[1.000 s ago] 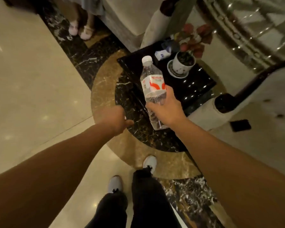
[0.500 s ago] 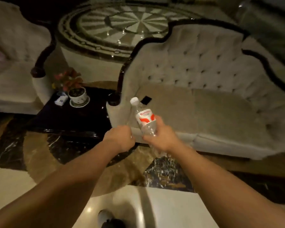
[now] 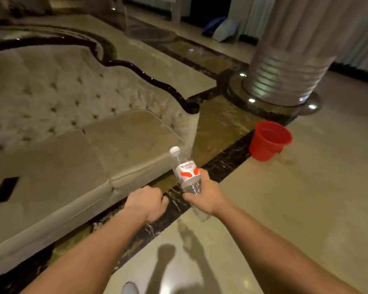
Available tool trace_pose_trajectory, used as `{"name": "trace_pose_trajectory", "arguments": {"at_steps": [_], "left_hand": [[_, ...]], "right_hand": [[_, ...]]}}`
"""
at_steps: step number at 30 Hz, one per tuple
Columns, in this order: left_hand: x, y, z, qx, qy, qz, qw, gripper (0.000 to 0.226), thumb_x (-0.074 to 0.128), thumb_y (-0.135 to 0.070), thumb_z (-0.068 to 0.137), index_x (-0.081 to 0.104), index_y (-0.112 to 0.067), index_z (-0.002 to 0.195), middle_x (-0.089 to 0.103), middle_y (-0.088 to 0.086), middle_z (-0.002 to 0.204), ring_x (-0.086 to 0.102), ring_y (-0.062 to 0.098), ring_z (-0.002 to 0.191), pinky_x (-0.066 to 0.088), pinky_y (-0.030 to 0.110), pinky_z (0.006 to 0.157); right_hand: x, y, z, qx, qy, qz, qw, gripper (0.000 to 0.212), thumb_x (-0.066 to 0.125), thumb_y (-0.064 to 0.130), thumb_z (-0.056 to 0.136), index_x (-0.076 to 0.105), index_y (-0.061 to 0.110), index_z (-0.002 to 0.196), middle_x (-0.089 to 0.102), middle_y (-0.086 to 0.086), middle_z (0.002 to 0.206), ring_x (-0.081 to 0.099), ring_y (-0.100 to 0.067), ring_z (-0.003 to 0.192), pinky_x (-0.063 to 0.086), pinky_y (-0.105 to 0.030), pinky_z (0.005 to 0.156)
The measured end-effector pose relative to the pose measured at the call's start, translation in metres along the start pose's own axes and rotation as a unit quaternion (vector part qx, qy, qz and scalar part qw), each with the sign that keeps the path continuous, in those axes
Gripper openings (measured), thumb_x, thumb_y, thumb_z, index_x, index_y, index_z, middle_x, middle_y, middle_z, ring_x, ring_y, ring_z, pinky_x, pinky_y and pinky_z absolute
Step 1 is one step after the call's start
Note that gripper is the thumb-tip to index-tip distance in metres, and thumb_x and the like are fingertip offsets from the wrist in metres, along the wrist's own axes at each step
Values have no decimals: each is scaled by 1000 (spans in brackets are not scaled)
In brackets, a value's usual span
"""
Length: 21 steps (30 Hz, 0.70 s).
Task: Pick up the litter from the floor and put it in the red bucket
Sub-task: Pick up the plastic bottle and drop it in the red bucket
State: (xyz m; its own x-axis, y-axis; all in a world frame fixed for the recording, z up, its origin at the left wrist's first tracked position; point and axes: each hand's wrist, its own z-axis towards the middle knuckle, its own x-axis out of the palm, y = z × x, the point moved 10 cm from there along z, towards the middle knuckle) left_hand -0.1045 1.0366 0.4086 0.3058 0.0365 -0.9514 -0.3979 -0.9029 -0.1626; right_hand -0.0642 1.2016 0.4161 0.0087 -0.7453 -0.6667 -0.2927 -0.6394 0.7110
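My right hand [image 3: 206,197] is shut on a clear plastic water bottle [image 3: 184,169] with a white cap and a red-and-white label, gripping its lower half so it tilts up and to the left. My left hand [image 3: 147,202] hovers just left of it as a loose fist with nothing in it. The red bucket [image 3: 268,140] stands upright on the floor ahead to the right, near the base of a pillar, well beyond the bottle. Its inside looks empty from here.
A beige tufted sofa [image 3: 72,149] with a dark trim fills the left side, a black flat object [image 3: 5,189] lying on its seat. A large ribbed pillar [image 3: 285,77] rises behind the bucket. Pale marble floor [image 3: 295,209] stretches right.
The view has swung to the right: the side table and flower pot have left the frame, and the pillar and red bucket have come into sight. The bottle stays in my right hand.
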Motion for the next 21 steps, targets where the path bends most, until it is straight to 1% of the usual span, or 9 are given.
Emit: {"name": "trace_pose_trajectory", "arguments": {"at_steps": [5, 7, 10, 11, 13, 14, 17, 21], "left_hand": [[-1, -109, 94, 79, 63, 3, 995, 36, 29, -49, 92, 51, -26, 74, 56, -1, 76, 57, 19, 72, 50, 39, 71], [3, -150, 143, 102, 91, 4, 991, 34, 33, -48, 94, 53, -26, 76, 58, -1, 78, 58, 16, 72, 51, 40, 75], [4, -208, 216, 133, 104, 6, 986, 32, 35, -45, 95, 53, -27, 75, 57, -3, 77, 56, 13, 72, 49, 35, 73], [1, -241, 256, 151, 102, 4, 983, 32, 35, -45, 95, 54, -27, 77, 57, -3, 78, 56, 13, 73, 49, 35, 73], [-6, -277, 298, 172, 109, 5, 979, 33, 34, -45, 95, 59, -25, 85, 60, -1, 84, 58, 15, 77, 50, 37, 76], [-9, -297, 320, 186, 109, 4, 976, 34, 34, -44, 95, 59, -24, 87, 60, 0, 86, 58, 16, 78, 51, 37, 75], [-24, -357, 385, 227, 105, 11, 968, 30, 35, -43, 95, 56, -26, 83, 59, -2, 82, 57, 13, 73, 48, 33, 65], [-36, -431, 459, 264, 112, 28, 957, 21, 40, -38, 94, 54, -23, 89, 57, -1, 85, 55, 12, 74, 45, 31, 62]], "right_hand": [[-89, -86, 22, 61, -79, 35, 994, 79, 71, 43, 67, 28, 36, 133, 60, 2, 113, 60, -18, 95, 52, -38, 81], [-130, -117, 39, 81, -114, 46, 989, 76, 72, 41, 69, 29, 37, 131, 59, 4, 113, 60, -17, 95, 53, -38, 81], [-187, -151, 72, 90, -158, 42, 982, 73, 71, 40, 69, 32, 35, 130, 61, 2, 113, 60, -16, 92, 52, -34, 78], [-217, -171, 95, 101, -175, 42, 978, 74, 71, 40, 69, 33, 33, 131, 62, 1, 114, 60, -17, 92, 52, -33, 78], [-251, -191, 120, 120, -184, 41, 975, 78, 72, 39, 69, 32, 29, 135, 61, -2, 117, 60, -21, 96, 50, -32, 80], [-268, -204, 133, 133, -189, 42, 972, 80, 73, 38, 69, 32, 28, 137, 61, -3, 117, 60, -22, 97, 50, -33, 81], [-320, -241, 169, 172, -220, 68, 958, 81, 74, 39, 70, 29, 29, 137, 62, -2, 116, 61, -21, 95, 54, -38, 82], [-379, -303, 212, 231, -252, 96, 935, 86, 79, 36, 72, 26, 24, 138, 59, -5, 123, 61, -25, 100, 51, -34, 79]]}}
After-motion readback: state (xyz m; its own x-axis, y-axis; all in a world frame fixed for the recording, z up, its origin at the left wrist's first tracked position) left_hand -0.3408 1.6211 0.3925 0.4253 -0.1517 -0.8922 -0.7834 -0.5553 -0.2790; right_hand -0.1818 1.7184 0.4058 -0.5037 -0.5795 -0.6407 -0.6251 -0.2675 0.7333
